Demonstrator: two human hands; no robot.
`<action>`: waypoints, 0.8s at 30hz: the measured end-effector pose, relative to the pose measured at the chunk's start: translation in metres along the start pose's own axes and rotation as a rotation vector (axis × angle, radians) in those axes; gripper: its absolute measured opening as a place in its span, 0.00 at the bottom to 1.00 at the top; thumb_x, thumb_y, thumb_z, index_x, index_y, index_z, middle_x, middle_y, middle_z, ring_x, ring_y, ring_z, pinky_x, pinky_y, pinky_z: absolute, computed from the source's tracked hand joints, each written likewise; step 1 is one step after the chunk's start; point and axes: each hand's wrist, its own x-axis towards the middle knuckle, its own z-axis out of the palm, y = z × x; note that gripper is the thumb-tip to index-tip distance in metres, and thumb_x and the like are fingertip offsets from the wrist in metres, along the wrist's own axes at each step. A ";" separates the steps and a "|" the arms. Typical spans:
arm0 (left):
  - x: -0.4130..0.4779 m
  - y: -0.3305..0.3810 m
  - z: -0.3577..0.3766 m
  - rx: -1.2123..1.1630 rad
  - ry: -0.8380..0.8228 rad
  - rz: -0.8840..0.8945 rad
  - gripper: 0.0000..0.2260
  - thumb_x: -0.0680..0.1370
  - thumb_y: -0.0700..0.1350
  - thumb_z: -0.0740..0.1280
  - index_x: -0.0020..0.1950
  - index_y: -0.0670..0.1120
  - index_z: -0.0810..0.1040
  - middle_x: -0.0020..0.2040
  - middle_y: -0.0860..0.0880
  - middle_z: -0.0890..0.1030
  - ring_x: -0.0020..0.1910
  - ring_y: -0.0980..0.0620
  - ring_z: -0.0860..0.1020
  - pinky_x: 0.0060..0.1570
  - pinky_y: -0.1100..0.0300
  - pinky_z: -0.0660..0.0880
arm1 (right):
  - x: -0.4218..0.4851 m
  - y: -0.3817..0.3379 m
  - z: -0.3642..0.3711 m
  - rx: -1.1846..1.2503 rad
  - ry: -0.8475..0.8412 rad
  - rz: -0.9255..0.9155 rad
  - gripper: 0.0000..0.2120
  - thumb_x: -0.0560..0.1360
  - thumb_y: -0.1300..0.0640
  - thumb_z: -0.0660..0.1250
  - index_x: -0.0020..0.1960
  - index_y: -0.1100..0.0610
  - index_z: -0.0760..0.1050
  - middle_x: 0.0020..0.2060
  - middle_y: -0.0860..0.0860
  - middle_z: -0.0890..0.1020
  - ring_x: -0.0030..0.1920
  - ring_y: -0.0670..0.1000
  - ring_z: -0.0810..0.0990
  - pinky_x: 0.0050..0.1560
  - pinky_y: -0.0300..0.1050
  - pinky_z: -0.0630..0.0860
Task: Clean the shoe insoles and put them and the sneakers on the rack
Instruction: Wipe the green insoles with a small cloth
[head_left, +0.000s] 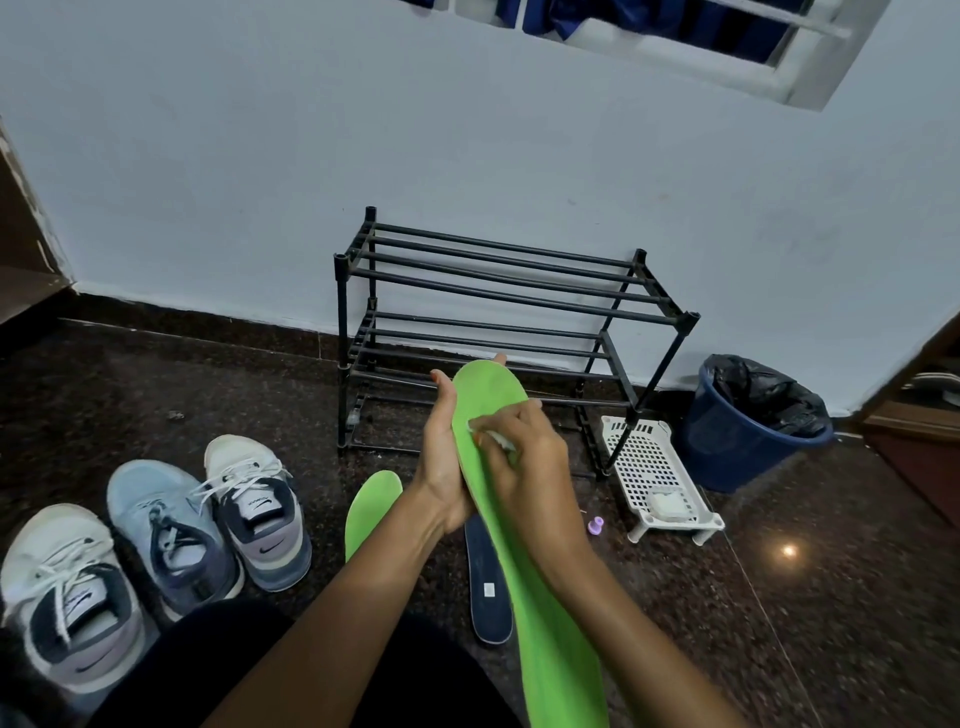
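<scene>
The left hand (441, 462) is gripping the green insole (550, 623) from its left edge, thumb lying up along the near face and fingers wrapping behind, with one fingertip poking out above the toe end. The right hand (524, 462) is curling its fingers round a small white wad (493, 437) and pressing it against the insole's upper face, just below the toe. The insole is standing tilted in the air, toe up in front of the rack and heel end running down toward the person's lap at the bottom edge.

Beneath the forearms, a second green insole (371, 512) and a dark insole (485, 587) are lying on the dark speckled floor (779, 597), apart from each other. To the left, three sneakers are sitting on the floor side by side with heels toward the camera: a white and grey sneaker (67, 597) nearest, a light blue sneaker (166, 530) in the middle, and another white and grey sneaker (254, 504) beyond it.

The black two-tier rack (498, 291) is standing against the pale wall (260, 156). A white perforated basket (649, 452) is lying by its right legs, a small purple object (596, 525) just beside that, and a blue bin (727, 452) with a black liner further right.
</scene>
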 end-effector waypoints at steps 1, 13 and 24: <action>0.000 0.000 0.000 -0.008 -0.002 -0.005 0.31 0.76 0.68 0.43 0.66 0.54 0.74 0.59 0.38 0.79 0.56 0.40 0.78 0.58 0.46 0.74 | -0.004 -0.001 0.000 0.009 -0.018 -0.015 0.07 0.71 0.70 0.66 0.47 0.63 0.80 0.39 0.50 0.73 0.41 0.39 0.72 0.44 0.22 0.65; -0.001 0.000 0.000 0.030 -0.010 0.027 0.30 0.78 0.66 0.42 0.67 0.53 0.73 0.50 0.45 0.83 0.47 0.48 0.82 0.44 0.55 0.80 | 0.002 0.009 -0.009 -0.149 0.045 0.023 0.06 0.73 0.67 0.65 0.48 0.63 0.79 0.41 0.48 0.73 0.44 0.50 0.74 0.41 0.31 0.66; -0.001 -0.001 0.002 0.049 -0.039 0.045 0.31 0.78 0.66 0.41 0.68 0.53 0.72 0.49 0.45 0.84 0.45 0.49 0.82 0.44 0.55 0.80 | 0.000 0.011 -0.013 -0.134 0.030 0.063 0.07 0.73 0.69 0.65 0.47 0.63 0.79 0.42 0.50 0.75 0.45 0.49 0.74 0.44 0.32 0.69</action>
